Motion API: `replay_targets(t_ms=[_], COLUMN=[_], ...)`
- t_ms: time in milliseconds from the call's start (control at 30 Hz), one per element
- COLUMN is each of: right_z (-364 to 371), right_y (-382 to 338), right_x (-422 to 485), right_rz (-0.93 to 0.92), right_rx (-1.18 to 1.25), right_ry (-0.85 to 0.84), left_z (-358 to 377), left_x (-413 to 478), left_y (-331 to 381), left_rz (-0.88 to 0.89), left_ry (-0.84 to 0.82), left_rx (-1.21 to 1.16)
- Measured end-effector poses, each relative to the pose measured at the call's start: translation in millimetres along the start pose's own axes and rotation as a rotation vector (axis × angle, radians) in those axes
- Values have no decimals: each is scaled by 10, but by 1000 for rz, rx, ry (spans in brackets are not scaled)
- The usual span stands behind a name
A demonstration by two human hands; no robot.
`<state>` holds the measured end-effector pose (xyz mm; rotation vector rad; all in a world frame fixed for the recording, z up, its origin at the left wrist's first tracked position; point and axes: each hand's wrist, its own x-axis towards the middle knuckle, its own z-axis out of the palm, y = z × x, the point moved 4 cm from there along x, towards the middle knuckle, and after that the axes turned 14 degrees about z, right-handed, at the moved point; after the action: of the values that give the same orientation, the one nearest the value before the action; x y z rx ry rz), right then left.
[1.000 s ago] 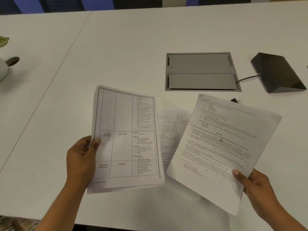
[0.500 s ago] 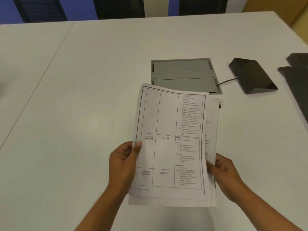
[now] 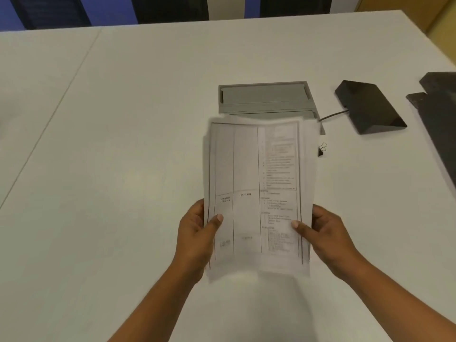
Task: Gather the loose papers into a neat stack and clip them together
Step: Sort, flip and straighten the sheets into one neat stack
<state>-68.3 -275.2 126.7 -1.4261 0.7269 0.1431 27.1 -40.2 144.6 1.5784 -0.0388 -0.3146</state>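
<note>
Papers [image 3: 256, 193] blurred, print unreadable, held over table [image 3: 123, 144] middle. Clip [image 3: 322, 149] partly hidden at their right edge. Left hand [image 3: 197, 233] & right hand [image 3: 328, 239] grip stack sides. Vs 0.5 s ago: right thumb now on front.

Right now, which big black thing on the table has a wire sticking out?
The black wedge beside the grey panel: a cable runs from its left side. The dark slabs at the right edge show none.

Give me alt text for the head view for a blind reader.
A left hand and a right hand grip the side edges of a stack of printed papers over a white table. A black binder clip lies just right of the stack.
</note>
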Motion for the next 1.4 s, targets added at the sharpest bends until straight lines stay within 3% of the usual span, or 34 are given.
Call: replay_targets(t_ms=[133, 300, 500, 733, 933, 1067, 1133, 1267, 1400], right_z=[15, 108, 162, 82, 236, 334, 249, -168, -228], right_y=[-215, -253, -7, 20, 69, 246, 373, 667, 936], right_x=[63, 128, 190, 141, 74, 76, 175, 458, 546], right_rz=[-118, -164, -75, -22, 97, 241, 253, 236, 527], right_rx=[-35, -108, -170, -161, 74, -105, -240, -710, -991], right_ry=[48, 80, 10, -19, -157, -267, -140, 467, 603], left_z=[26, 33, 110, -25, -258, -487, -639, -1024, -1316], left_x=[67, 170, 166, 213, 40, -119, -161, -218, -290], left_y=[65, 21, -155, 71, -225, -345, -376, -442, -454], left_rz=[165, 276, 222, 266, -84, -93, -89, -90, -93], left_ry=[19, -13, -97, -63, -167, -70, -6, 144, 229], left_rx=[135, 123, 163, 73, 10, 90, 101, 132, 159])
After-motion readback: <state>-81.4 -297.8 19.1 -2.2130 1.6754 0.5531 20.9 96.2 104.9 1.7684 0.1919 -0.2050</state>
